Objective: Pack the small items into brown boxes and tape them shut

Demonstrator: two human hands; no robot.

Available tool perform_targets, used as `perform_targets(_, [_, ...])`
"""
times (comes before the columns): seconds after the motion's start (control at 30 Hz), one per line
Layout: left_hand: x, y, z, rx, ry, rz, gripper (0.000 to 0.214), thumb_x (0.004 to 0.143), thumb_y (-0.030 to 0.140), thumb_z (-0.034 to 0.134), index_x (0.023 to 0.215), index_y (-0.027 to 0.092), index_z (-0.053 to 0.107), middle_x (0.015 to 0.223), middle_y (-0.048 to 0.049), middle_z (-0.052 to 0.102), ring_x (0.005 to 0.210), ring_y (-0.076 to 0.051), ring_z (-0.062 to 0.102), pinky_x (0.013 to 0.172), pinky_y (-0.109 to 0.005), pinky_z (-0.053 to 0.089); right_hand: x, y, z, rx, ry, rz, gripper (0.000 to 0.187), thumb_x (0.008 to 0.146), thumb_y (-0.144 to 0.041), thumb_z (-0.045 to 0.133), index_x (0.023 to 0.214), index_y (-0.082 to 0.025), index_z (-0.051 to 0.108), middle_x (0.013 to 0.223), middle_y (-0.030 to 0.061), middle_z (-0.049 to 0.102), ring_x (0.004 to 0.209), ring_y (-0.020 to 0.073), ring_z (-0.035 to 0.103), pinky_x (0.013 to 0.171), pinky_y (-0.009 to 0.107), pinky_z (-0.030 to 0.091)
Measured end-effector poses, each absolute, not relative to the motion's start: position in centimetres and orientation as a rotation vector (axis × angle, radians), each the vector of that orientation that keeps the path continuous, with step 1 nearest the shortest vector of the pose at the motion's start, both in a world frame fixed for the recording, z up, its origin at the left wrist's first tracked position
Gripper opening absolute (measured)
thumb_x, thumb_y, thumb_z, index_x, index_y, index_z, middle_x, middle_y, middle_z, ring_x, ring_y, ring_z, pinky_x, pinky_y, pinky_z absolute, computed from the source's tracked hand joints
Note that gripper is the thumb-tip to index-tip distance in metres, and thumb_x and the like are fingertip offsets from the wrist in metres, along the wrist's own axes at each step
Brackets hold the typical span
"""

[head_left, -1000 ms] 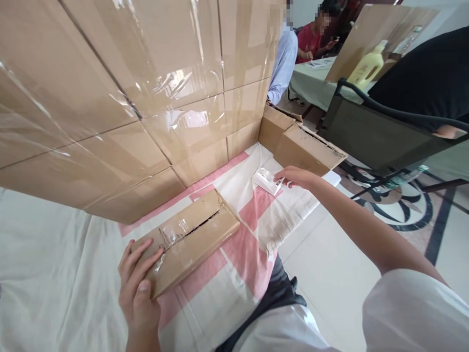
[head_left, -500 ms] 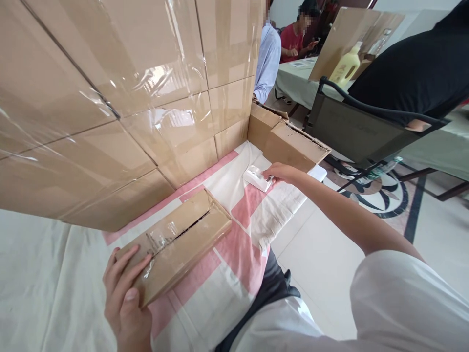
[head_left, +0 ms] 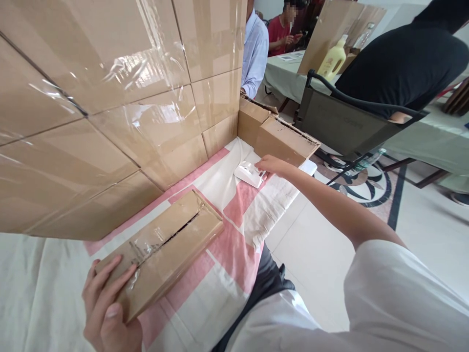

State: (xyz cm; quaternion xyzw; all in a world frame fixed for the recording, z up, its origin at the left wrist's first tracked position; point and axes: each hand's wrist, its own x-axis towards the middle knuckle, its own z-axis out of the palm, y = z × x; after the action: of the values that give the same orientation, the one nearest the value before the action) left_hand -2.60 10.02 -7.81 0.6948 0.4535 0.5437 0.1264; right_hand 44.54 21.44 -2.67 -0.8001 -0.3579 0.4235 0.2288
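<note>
Hands: left (head_left: 106, 313) spread half-open against cardboard box (head_left: 174, 256), right (head_left: 271, 165) closed on white object (head_left: 247, 176)

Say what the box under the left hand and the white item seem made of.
Box: brown cardboard, fairly smooth; its ragged slit suggests it. Shiny streaks suggest clear tape. White item: probably smooth plastic, from its straight edges and sheen, though coated card is possible.

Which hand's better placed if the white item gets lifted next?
Right, probably: the right hand has its fingers at the white item; the left hand is farther off, at the flat cardboard box.
</note>
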Motion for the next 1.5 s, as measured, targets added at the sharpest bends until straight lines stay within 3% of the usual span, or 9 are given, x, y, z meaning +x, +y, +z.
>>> perform_targets(0.2, [-2.1, 10.2, -7.7, 2.007, 1.287, 1.667, 0.046, 0.103, 0.026, 0.039, 0.13, 0.034, 0.075, 0.143, 0.0026, 0.067, 0.142, -0.032, 0.054, 0.128, -0.07, 0.028, 43.9, 21.5, -2.7, -2.183, -1.042, 1.178, 0.031, 0.084, -0.031, 0.084, 0.071, -0.016, 0.06, 0.063, 0.0091, 0.07, 0.051, 0.0205, 0.069, 0.051, 0.03, 0.058])
perform_targets(0.37, [-2.2, 10.4, -7.8, 2.01, 1.262, 1.688, 0.044, 0.103, 0.023, 0.041, 0.127, 0.03, 0.076, 0.142, 0.0009, 0.068, 0.141, -0.031, 0.056, 0.128, -0.068, 0.029, 43.8, 20.7, -3.3, -2.083, -0.974, 1.168, 0.043, 0.083, -0.027, 0.085, 0.058, -0.019, 0.052, 0.059, 0.0069, 0.07, 0.048, 0.0188, 0.067, 0.049, 0.031, 0.06])
perform_targets(0.67, [-1.7, 10.4, -7.4, 1.946, 1.271, 1.711, 0.039, 0.101, 0.026, 0.043, 0.117, 0.025, 0.079, 0.141, 0.0001, 0.069, 0.143, -0.031, 0.054, 0.129, -0.066, 0.028, 45.1, 18.3, -6.1, -1.708, -0.794, 1.171, 0.067, 0.064, -0.039, 0.1, 0.05, -0.021, 0.037, 0.059, 0.0063, 0.068, 0.056, 0.0156, 0.069, 0.057, 0.029, 0.065])
perform_targets(0.93, [-2.3, 10.5, -8.2, 1.929, 1.264, 1.718, 0.041, 0.098, 0.025, 0.042, 0.115, 0.021, 0.079, 0.14, -0.0024, 0.07, 0.142, -0.032, 0.054, 0.129, -0.066, 0.027, 44.9, 15.9, -7.5, -1.499, -0.799, 1.128, 0.077, 0.049, -0.051, 0.103, 0.052, -0.022, 0.032, 0.06, 0.0004, 0.062, 0.072, 0.0169, 0.07, 0.074, 0.034, 0.068])
perform_targets(1.17, [-2.3, 10.7, -8.4, 1.906, 1.257, 1.727, 0.041, 0.096, 0.024, 0.042, 0.113, 0.022, 0.08, 0.14, -0.0029, 0.069, 0.143, -0.033, 0.053, 0.129, -0.067, 0.026, 44.4, 15.3, -8.0, -1.544, -0.782, 1.028, 0.074, 0.049, -0.049, 0.102, 0.051, -0.022, 0.034, 0.061, 0.0007, 0.062, 0.075, 0.0172, 0.073, 0.074, 0.026, 0.065])
perform_targets(1.4, [-2.3, 10.8, -8.4, 1.872, 1.232, 1.754, 0.041, 0.093, 0.024, 0.043, 0.11, 0.023, 0.081, 0.139, -0.0023, 0.07, 0.142, -0.032, 0.054, 0.13, -0.065, 0.026, 43.5, 15.4, -7.9, -1.646, -0.723, 0.963, 0.07, 0.06, -0.039, 0.098, 0.053, -0.022, 0.03, 0.059, 0.0002, 0.06, 0.069, 0.0216, 0.078, 0.057, 0.023, 0.062])
perform_targets(1.5, [-2.1, 10.9, -8.3, 1.873, 1.228, 1.76, 0.042, 0.092, 0.022, 0.042, 0.109, 0.024, 0.081, 0.139, -0.0012, 0.071, 0.142, -0.03, 0.055, 0.13, -0.064, 0.026, 43.5, 15.4, -7.6, -1.694, -0.7, 0.99, 0.071, 0.062, -0.035, 0.098, 0.055, -0.023, 0.028, 0.053, -0.003, 0.049, 0.069, 0.0257, 0.08, 0.048, 0.02, 0.058])
